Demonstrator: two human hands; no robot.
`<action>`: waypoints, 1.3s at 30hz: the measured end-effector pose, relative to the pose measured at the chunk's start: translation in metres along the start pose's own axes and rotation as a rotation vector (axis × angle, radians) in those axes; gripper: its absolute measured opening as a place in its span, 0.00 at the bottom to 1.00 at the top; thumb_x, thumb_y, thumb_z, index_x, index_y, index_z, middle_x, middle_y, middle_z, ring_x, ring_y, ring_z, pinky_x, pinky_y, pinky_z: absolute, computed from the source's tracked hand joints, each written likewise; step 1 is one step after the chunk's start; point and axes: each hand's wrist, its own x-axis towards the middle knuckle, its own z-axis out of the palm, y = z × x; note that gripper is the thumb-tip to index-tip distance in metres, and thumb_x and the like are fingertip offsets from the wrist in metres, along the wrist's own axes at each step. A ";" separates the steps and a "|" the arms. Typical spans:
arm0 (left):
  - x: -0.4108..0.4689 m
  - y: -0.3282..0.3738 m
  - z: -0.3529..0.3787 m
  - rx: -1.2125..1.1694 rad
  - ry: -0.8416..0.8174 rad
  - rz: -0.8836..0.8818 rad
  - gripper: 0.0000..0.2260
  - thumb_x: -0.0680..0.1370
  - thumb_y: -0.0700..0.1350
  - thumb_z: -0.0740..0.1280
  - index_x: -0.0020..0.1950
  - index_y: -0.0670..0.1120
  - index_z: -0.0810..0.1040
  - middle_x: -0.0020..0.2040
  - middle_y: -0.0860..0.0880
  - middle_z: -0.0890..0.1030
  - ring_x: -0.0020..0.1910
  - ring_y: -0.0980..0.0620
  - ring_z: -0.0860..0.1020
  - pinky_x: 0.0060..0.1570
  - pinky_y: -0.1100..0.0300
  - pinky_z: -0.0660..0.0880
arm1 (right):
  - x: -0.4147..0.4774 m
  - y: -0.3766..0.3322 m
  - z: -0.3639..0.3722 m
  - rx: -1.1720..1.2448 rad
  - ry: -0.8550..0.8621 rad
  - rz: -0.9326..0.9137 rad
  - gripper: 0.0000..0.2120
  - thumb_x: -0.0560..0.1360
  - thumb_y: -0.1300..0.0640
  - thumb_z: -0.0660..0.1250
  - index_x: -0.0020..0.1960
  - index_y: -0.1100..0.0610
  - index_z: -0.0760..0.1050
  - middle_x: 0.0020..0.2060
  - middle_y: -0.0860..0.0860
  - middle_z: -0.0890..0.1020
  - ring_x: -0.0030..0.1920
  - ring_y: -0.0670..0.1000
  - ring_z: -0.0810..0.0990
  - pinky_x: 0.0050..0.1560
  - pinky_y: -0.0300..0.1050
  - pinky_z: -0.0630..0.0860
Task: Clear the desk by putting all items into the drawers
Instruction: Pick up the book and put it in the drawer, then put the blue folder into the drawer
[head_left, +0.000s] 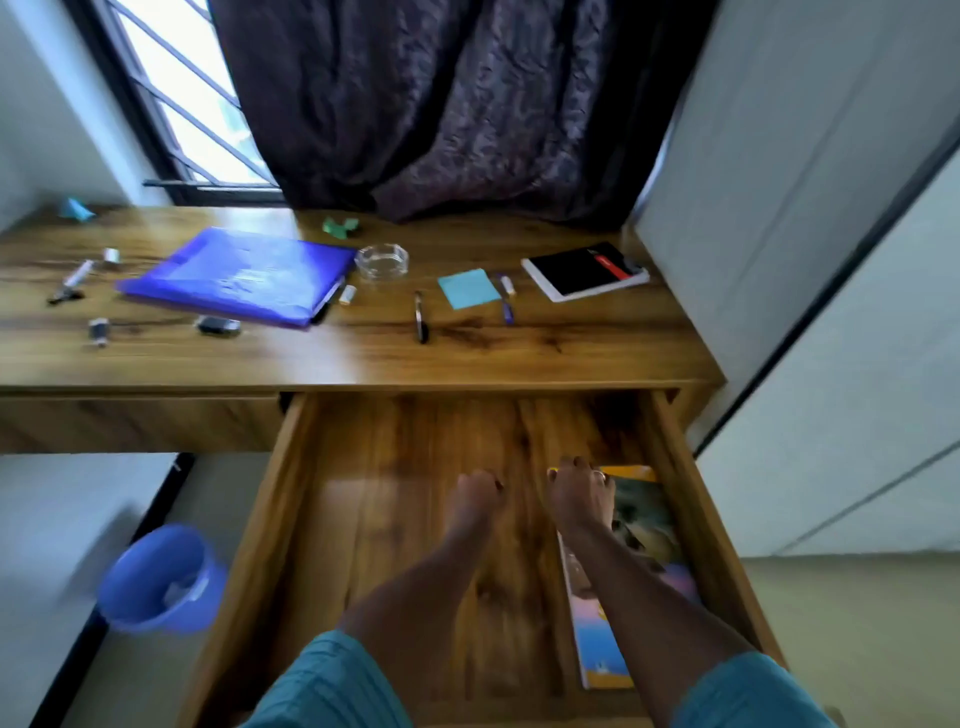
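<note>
The right-hand drawer (675, 457) is pulled wide out under the wooden desk (363, 358). A colourful picture book (647, 525) lies flat along the drawer's right side. My right hand (581, 493) rests on the book's far left corner, fingers curled over its edge. My left hand (475, 493) hovers beside it over the bare drawer floor, fingers curled, nothing in it. On the desk lie a blue folder (239, 275), a black notebook (584, 270), a blue sticky pad (468, 288), a glass ashtray (382, 261), pens (421, 325) and markers (72, 280).
A blue waste bucket (161, 577) stands on the floor left of the drawer. The left drawer front (140, 421) is closed. A dark curtain (441, 104) hangs behind the desk, and a white cabinet (810, 208) borders it on the right. Small clips and green paper scraps (340, 227) lie on the desk.
</note>
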 end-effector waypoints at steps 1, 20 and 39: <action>0.002 -0.004 -0.021 0.037 0.079 -0.011 0.14 0.80 0.43 0.58 0.56 0.40 0.80 0.54 0.40 0.82 0.54 0.40 0.80 0.45 0.56 0.79 | 0.005 -0.020 -0.004 0.025 0.017 -0.038 0.14 0.79 0.55 0.55 0.58 0.58 0.75 0.57 0.55 0.79 0.58 0.57 0.76 0.58 0.50 0.69; 0.209 -0.135 -0.360 -1.115 0.519 -0.430 0.17 0.78 0.42 0.59 0.64 0.36 0.73 0.62 0.39 0.78 0.53 0.42 0.79 0.48 0.51 0.77 | 0.133 -0.385 0.007 0.435 -0.121 -0.238 0.12 0.73 0.58 0.65 0.54 0.63 0.78 0.54 0.60 0.81 0.56 0.60 0.78 0.51 0.46 0.75; 0.393 -0.225 -0.440 -1.204 0.484 -0.382 0.20 0.70 0.35 0.61 0.62 0.37 0.77 0.54 0.43 0.81 0.48 0.47 0.80 0.51 0.49 0.78 | 0.189 -0.458 0.071 -0.212 0.152 -0.781 0.23 0.75 0.62 0.60 0.70 0.63 0.66 0.54 0.63 0.80 0.51 0.63 0.81 0.53 0.52 0.77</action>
